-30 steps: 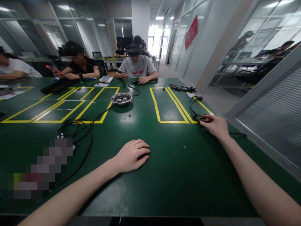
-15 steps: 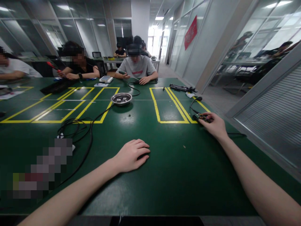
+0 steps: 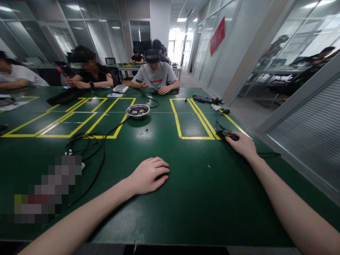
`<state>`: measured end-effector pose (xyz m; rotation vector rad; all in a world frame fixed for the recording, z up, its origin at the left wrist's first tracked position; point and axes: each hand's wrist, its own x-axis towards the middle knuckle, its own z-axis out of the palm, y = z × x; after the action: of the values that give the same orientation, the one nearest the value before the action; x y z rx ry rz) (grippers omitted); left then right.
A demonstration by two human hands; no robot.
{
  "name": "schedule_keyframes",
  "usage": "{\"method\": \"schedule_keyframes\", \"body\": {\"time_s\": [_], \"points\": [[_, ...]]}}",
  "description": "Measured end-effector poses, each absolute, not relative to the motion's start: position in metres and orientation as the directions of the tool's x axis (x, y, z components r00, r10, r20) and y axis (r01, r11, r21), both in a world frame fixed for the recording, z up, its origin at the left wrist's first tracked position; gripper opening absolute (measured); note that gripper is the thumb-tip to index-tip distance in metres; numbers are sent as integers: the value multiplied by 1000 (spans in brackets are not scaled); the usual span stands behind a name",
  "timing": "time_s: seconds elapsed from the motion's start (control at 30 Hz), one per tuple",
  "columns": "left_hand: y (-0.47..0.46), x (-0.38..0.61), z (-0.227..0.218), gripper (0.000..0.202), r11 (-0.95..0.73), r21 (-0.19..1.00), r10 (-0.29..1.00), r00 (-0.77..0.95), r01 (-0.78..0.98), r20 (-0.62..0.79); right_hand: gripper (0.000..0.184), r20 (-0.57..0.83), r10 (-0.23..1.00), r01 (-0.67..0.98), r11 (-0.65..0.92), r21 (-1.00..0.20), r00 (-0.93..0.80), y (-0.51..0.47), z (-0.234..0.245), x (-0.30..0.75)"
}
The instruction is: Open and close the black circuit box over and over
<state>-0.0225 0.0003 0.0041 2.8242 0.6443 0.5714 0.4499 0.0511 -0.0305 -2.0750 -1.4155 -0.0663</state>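
My left hand (image 3: pixel 148 175) rests palm down on the green table (image 3: pixel 186 198), fingers curled over a small dark thing that I cannot make out. Far out to the right, my right hand (image 3: pixel 244 145) has its fingers closed on a small black device (image 3: pixel 227 134) with coloured buttons. A thin black cable (image 3: pixel 218 118) runs from that device up to a plug at the table's right edge.
A metal bowl (image 3: pixel 137 111) with small parts sits mid-table between yellow tape rectangles (image 3: pixel 191 122). Black cables (image 3: pixel 87 145) coil at the left. Three people sit at the far side working. A black tool (image 3: pixel 205 99) lies far right, beside the glass wall.
My right hand has slid slightly nearer along the table with the black device. The left hand has stayed put.
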Motion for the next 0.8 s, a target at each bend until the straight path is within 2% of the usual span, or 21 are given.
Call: {"method": "schedule_keyframes", "body": {"time_s": [0.1,0.23,0.33,0.43,0.6,0.8], "points": [[1,-23,3,22,-890,265,445,834,371,325,39,304,884,869,-191,-456,354,46,-20,425],[0,-23,2,24,-886,274,451,828,373,333,35,279,959,820,191,-540,-39,25,-6,353],[-1,-22,4,37,-877,285,472,802,386,367,32,262,868,637,489,-595,-422,-3,1,287],[-3,-22,7,45,-883,282,464,782,374,415,37,253,716,478,645,-597,-651,-28,4,241],[-5,-22,7,33,-875,283,479,784,393,394,35,317,680,440,694,-569,-661,-38,-2,229],[-4,-22,6,49,-833,299,545,782,465,302,28,494,642,402,760,-511,-586,-29,-6,242]]}}
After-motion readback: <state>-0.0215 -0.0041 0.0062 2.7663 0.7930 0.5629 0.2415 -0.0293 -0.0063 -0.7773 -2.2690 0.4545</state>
